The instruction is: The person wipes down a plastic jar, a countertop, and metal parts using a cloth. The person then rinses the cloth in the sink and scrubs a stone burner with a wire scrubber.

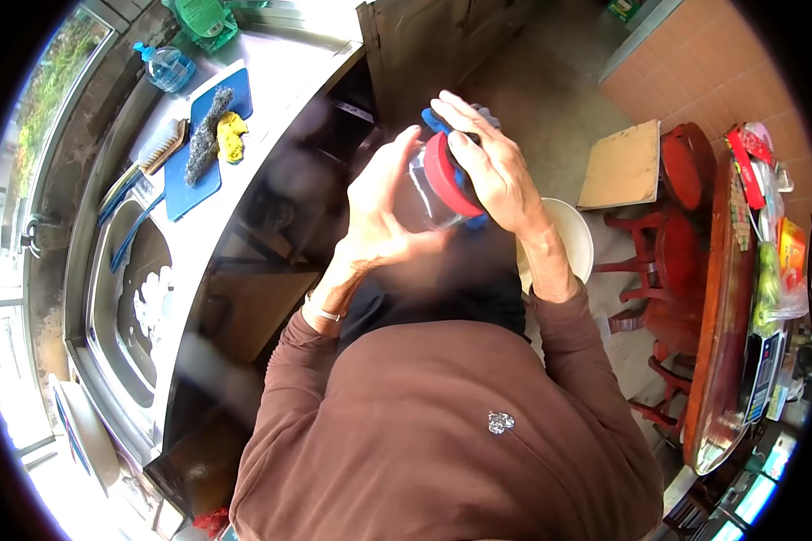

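Clear-walled jar (421,200), one, with red lid (443,173); position: raised before the wearer's brown-sleeved torso, between the two hands.

Left hand (376,206): at the jar's left side; fingers and thumb parted wide and curved round its body, with hold of it.

Right hand (498,171): at the jar's lidded side; fingers stretched nearly straight over a blue cloth (475,221), which lies against the lid. How firmly they grip cannot be told.

Left of the jar: desk (267,97) carrying a blue board (192,196), on which rest grey scouring wool (209,131) and a yellow cloth (233,140); also a brush (161,147) and a blue-tinted pump bottle (168,68). Set in that desk, likewise left of the jar: metal sink (105,261).

Right of the jar: pale bucket (579,239), partly behind the right forearm; farther right, red stools (681,257).
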A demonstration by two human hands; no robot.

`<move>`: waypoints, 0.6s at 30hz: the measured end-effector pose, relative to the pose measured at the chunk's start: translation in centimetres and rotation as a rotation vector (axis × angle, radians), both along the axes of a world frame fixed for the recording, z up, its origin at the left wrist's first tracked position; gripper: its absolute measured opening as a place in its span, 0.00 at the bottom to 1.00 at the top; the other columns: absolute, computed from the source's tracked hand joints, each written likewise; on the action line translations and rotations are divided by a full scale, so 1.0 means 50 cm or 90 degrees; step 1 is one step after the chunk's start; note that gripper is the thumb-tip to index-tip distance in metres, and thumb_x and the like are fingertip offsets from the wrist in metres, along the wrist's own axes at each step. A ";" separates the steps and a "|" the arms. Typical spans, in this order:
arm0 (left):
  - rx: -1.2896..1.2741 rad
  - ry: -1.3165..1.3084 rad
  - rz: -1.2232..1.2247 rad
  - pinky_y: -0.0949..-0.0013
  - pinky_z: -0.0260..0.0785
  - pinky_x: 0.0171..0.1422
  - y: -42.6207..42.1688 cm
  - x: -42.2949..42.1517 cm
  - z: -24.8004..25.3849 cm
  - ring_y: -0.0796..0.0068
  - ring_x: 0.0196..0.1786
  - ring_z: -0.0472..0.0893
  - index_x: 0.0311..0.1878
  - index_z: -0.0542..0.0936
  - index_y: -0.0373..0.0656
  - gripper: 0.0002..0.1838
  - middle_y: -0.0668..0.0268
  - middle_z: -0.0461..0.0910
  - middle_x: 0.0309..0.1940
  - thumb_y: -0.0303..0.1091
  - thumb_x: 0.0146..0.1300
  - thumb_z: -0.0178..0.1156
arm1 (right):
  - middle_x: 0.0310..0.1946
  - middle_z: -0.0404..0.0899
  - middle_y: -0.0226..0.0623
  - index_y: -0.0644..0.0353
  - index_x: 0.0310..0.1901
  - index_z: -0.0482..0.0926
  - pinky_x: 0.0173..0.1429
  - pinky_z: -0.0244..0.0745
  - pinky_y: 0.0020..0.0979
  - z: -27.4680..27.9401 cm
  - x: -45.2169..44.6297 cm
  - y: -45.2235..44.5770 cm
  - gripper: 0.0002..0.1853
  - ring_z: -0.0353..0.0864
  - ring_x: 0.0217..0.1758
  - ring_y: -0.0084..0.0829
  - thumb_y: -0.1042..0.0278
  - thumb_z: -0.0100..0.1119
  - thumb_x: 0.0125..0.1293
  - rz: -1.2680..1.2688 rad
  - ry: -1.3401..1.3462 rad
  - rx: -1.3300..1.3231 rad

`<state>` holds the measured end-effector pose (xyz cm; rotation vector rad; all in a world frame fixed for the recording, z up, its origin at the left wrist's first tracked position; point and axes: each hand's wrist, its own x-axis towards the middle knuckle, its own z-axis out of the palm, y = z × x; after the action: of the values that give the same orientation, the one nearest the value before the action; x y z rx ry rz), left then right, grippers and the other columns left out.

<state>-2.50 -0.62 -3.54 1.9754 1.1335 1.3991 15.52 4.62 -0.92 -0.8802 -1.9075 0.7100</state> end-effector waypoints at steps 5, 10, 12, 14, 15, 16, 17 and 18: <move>0.037 0.048 0.021 0.64 0.71 0.63 0.021 0.013 0.020 0.59 0.57 0.80 0.64 0.71 0.31 0.47 0.51 0.77 0.55 0.33 0.35 0.76 | 0.63 0.75 0.51 0.58 0.60 0.79 0.62 0.65 0.47 0.051 -0.001 -0.010 0.22 0.74 0.63 0.51 0.54 0.54 0.71 -0.014 -0.212 0.286; 0.086 0.141 0.132 0.64 0.74 0.51 0.030 0.035 0.032 0.57 0.44 0.80 0.58 0.73 0.32 0.40 0.55 0.78 0.42 0.31 0.36 0.75 | 0.59 0.78 0.41 0.54 0.55 0.81 0.55 0.73 0.44 0.054 -0.037 0.029 0.18 0.78 0.54 0.49 0.58 0.58 0.65 -0.075 -0.379 0.264; 0.063 0.113 0.109 0.64 0.74 0.54 0.025 0.034 0.025 0.60 0.48 0.81 0.61 0.72 0.32 0.43 0.55 0.79 0.45 0.31 0.36 0.75 | 0.42 0.85 0.45 0.58 0.47 0.82 0.47 0.80 0.44 0.046 -0.024 0.086 0.13 0.85 0.41 0.47 0.63 0.57 0.64 0.018 -0.339 0.472; 0.074 0.065 0.087 0.64 0.74 0.57 0.018 0.035 0.016 0.62 0.52 0.81 0.65 0.70 0.32 0.46 0.55 0.79 0.48 0.31 0.36 0.75 | 0.43 0.85 0.44 0.60 0.42 0.82 0.44 0.82 0.37 0.029 -0.024 0.153 0.10 0.86 0.38 0.44 0.67 0.56 0.63 0.211 -0.313 0.375; 0.103 0.031 0.073 0.64 0.73 0.60 0.019 0.037 0.014 0.63 0.54 0.81 0.67 0.68 0.32 0.49 0.54 0.79 0.50 0.31 0.36 0.75 | 0.42 0.86 0.44 0.60 0.44 0.82 0.46 0.81 0.38 0.031 -0.018 0.166 0.11 0.86 0.42 0.43 0.68 0.56 0.63 0.279 -0.243 0.322; 0.132 -0.003 0.060 0.64 0.73 0.62 0.020 0.036 0.013 0.64 0.56 0.81 0.70 0.66 0.32 0.51 0.54 0.79 0.52 0.31 0.36 0.75 | 0.38 0.85 0.43 0.62 0.45 0.83 0.49 0.80 0.34 0.032 -0.017 0.170 0.12 0.85 0.43 0.37 0.67 0.55 0.65 0.300 -0.169 0.386; 0.075 -0.086 -0.010 0.62 0.69 0.67 0.016 0.031 0.009 0.61 0.61 0.79 0.74 0.60 0.33 0.57 0.51 0.77 0.57 0.31 0.37 0.77 | 0.38 0.86 0.42 0.64 0.46 0.83 0.51 0.78 0.31 0.037 -0.004 0.169 0.13 0.85 0.44 0.33 0.66 0.54 0.68 0.354 -0.110 0.084; 0.032 -0.182 -0.043 0.62 0.69 0.67 0.004 0.039 0.031 0.61 0.60 0.79 0.75 0.59 0.33 0.57 0.51 0.77 0.59 0.32 0.38 0.78 | 0.37 0.86 0.40 0.65 0.48 0.84 0.53 0.76 0.28 0.058 0.003 0.153 0.15 0.84 0.45 0.29 0.65 0.52 0.70 0.396 -0.049 -0.218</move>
<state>-0.52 -0.43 -1.97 1.7581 0.9033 1.6255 15.66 12.29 1.99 -0.5027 -2.1826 1.4216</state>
